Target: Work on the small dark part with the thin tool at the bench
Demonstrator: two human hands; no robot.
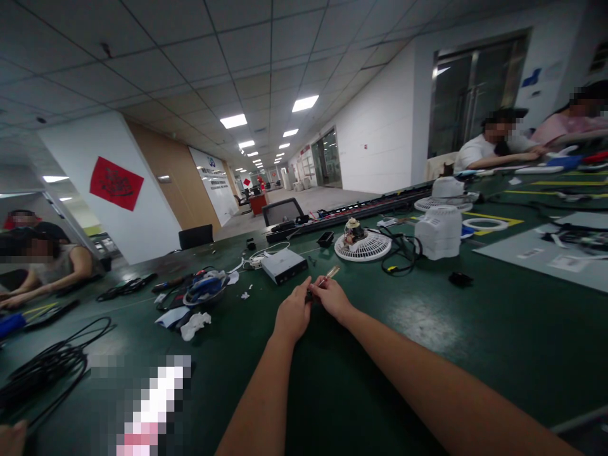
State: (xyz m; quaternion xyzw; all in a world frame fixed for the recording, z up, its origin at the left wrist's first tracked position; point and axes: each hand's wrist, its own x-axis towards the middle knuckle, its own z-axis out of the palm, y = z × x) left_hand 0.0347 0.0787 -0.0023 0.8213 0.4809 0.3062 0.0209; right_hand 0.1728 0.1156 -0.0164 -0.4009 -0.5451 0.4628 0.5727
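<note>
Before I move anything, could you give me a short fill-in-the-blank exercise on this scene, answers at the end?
1. The slim tool with a translucent handle juts from the person's bare ____ hand.
2. In the view, the silver-grey metal box with a dark front lies to the ____ of the round white slotted grille.
3. The broad, smooth tabletop is dark ____.
4. The tilted paper sheet with dark markings on the white pillar is ____.

Missing words: right; left; green; red.
</note>
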